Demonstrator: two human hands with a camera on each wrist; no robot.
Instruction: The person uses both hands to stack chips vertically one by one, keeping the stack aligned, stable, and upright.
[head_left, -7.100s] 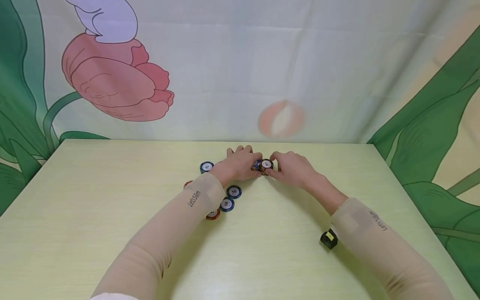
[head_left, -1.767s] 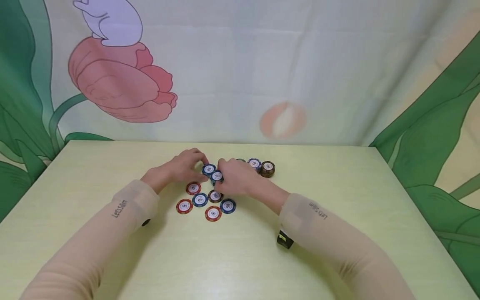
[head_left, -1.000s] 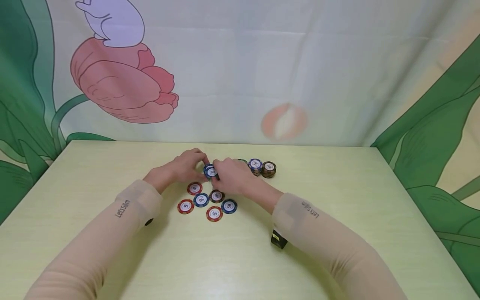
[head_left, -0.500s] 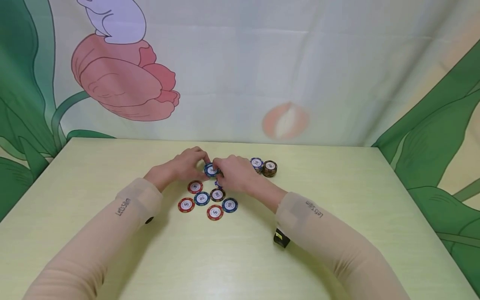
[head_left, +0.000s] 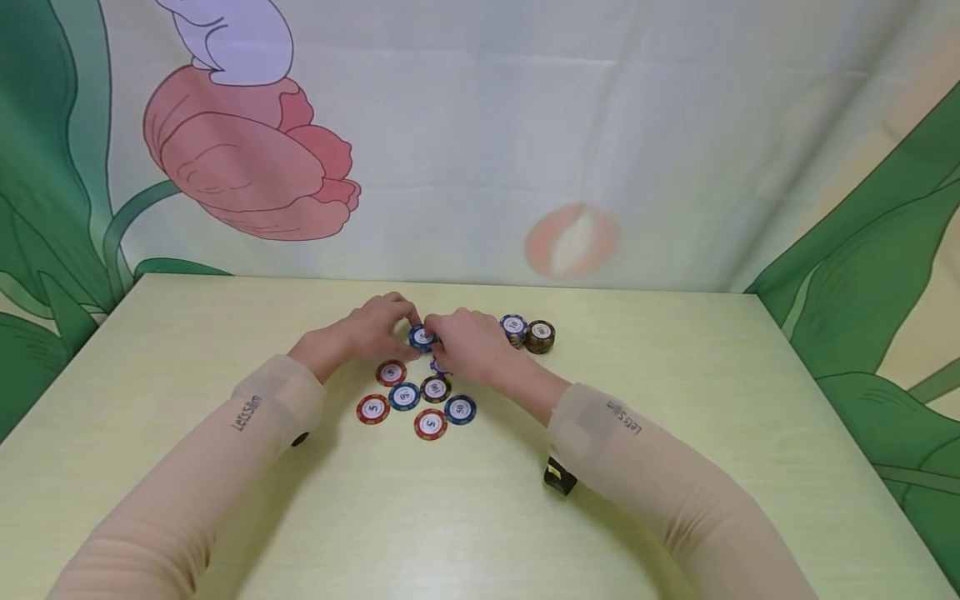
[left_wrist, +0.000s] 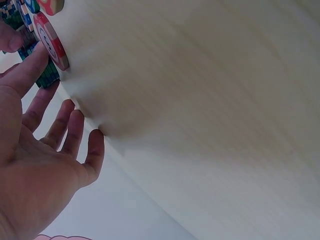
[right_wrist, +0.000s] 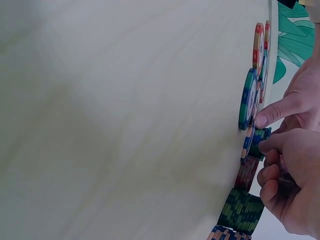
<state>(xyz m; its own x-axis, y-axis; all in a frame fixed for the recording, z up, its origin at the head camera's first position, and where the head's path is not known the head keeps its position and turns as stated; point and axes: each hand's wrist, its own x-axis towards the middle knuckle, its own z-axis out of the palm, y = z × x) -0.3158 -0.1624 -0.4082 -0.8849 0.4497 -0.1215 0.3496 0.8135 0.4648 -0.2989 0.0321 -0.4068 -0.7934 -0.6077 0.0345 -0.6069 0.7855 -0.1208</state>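
My left hand (head_left: 375, 331) holds a short stack of blue poker chips (head_left: 420, 337) between thumb and index finger, the other fingers spread behind it. From the opposite side my right hand (head_left: 472, 346) grips the same stack with thumb and forefinger, its remaining fingers curled in, as the right wrist view shows. The forefinger covers part of the top chip. Nearer the person lie loose chips: red ones (head_left: 372, 409), blue ones (head_left: 461, 409) and a black one (head_left: 435, 388). A blue-and-white chip (head_left: 440, 366) peeks out under the right hand.
Right of the hands stand a blue-and-white chip stack (head_left: 513, 327) and a brown one (head_left: 540, 335). A red stack (right_wrist: 246, 172) and a green stack (right_wrist: 240, 210) show in the right wrist view, hidden by the right hand from above. A printed curtain (head_left: 450, 150) hangs behind the table.
Both hands have gone left from the brown stack. The right hand's blue chip, earlier beside the left hand's stack, is now over it. The blue-and-white chip has come into sight.
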